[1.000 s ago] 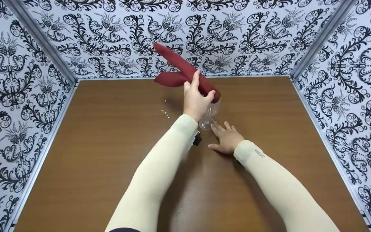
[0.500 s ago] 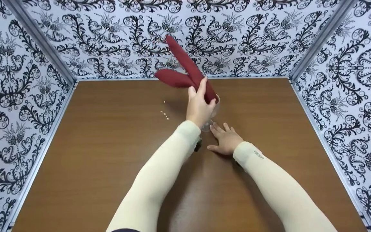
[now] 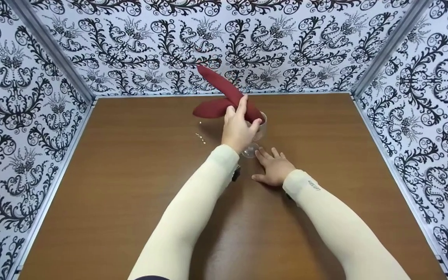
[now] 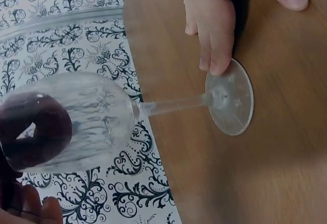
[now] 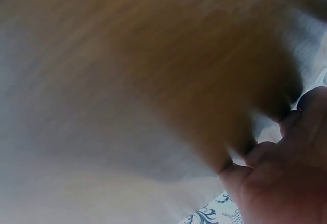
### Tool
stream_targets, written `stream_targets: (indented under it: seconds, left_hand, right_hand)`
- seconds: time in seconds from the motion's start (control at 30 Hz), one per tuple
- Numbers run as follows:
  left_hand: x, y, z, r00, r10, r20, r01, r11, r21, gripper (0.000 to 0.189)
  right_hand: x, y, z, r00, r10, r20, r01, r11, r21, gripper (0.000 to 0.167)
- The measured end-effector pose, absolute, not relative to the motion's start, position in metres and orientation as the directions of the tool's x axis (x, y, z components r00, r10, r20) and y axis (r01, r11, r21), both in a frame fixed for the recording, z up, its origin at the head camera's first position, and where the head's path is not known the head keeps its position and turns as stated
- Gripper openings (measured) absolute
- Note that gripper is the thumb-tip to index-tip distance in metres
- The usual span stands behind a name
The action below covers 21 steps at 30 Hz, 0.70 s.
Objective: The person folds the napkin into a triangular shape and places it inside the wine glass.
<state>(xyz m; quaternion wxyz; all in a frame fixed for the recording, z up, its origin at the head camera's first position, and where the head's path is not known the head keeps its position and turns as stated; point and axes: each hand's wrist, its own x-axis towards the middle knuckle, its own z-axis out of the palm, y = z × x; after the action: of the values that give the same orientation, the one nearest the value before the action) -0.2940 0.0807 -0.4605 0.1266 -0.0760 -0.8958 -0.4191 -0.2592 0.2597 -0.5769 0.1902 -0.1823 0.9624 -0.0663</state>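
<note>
A red cloth napkin, rolled at its lower end with two pointed leaf-like ends fanning up and left, is gripped by my left hand. Its rolled end sits inside the bowl of a clear wine glass; in the left wrist view the dark red roll shows through the upper part of the bowl. The glass stands upright on its round foot. My right hand lies flat with fingers spread, its fingertips on the foot's edge. In the left wrist view, the left fingers are near the rim.
The brown wooden table extends around both arms. Small bright specks show on it left of the glass. Black-and-white patterned walls with grey metal corner posts enclose the back and sides.
My left hand has shifted slightly toward the body, and the napkin's rolled end has moved down into the glass. The upper points swung up, then dropped lower. My right hand has stayed in place.
</note>
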Motion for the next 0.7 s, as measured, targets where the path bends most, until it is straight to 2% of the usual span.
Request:
stream_targets:
  seconds: [0.23, 0.7]
  left_hand:
    - [-0.2921, 0.0777, -0.4600, -0.956, 0.014, 0.294, 0.234, 0.643, 0.730, 0.063]
    - [-0.2847, 0.0847, -0.4575, -0.959, 0.002, 0.283, 0.211, 0.671, 0.711, 0.058]
  right_hand:
    - [-0.2595, 0.2579, -0.5734, -0.857, -0.384, -0.344, -0.332, 0.922, -0.201, 0.102]
    - [-0.2603, 0.2573, -0.5706, -0.846, -0.379, -0.375, -0.339, 0.925, -0.171, 0.101]
